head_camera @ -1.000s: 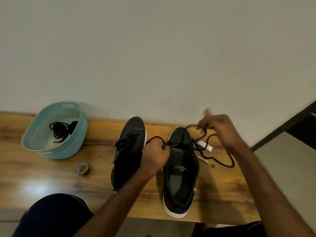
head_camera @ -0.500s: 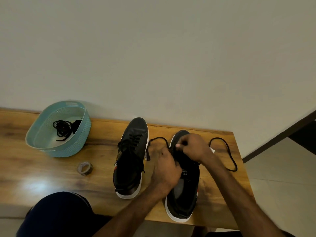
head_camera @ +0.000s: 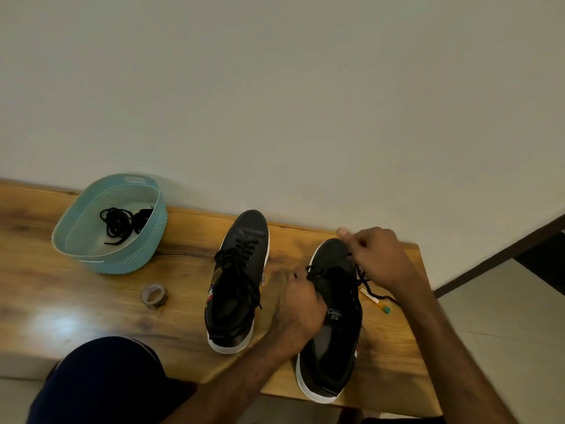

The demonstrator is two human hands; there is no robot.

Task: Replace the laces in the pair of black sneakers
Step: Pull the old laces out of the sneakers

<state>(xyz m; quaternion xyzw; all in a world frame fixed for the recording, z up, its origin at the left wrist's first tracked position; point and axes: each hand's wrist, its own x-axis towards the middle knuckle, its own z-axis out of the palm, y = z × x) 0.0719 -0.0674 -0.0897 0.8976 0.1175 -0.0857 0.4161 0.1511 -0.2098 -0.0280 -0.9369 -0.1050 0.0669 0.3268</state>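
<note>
Where bench point(head_camera: 76, 301) ends nearside, sneaker point(head_camera: 337, 350) heel overhangs.

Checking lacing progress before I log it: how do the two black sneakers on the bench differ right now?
The left sneaker is laced up its eyelets; the right sneaker has lace only across its front eyelets. Nobody touches the left sneaker; the left hand grips the right sneaker and the right hand pinches its lace. Both are black with white soles, toes toward the wall.
</note>
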